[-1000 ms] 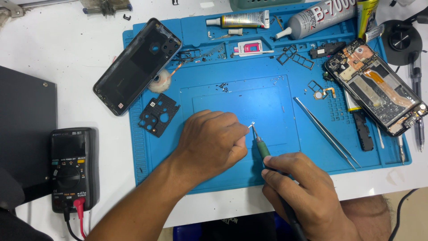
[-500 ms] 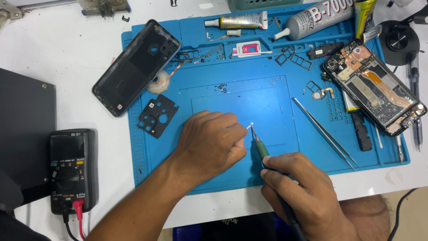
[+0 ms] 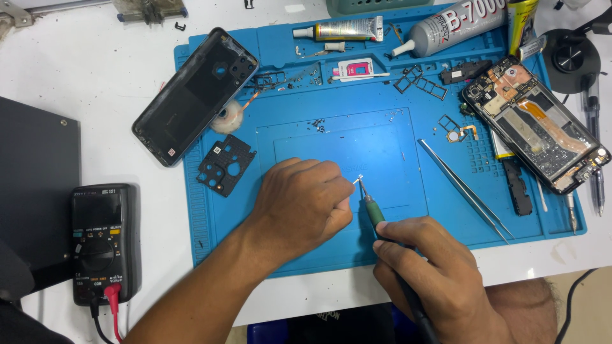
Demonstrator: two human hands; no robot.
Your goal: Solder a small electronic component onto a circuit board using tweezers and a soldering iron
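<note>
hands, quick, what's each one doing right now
Left hand: closed, fingers pinching a tiny metal part on the blue mat.
Right hand: closed around the soldering iron.

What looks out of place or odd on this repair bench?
Small loose screws and metal bits lie scattered on the blue mat instead of in its compartments. An opened phone hangs over the mat's right edge, circuitry exposed.

The middle of the blue repair mat (image 3: 395, 114) is bare, so hands pass freely there. Tweezers (image 3: 465, 190) lie toward its right edge, a black camera bracket (image 3: 224, 165) toward its left, and glue tubes (image 3: 408, 28) along the far edge.
</note>
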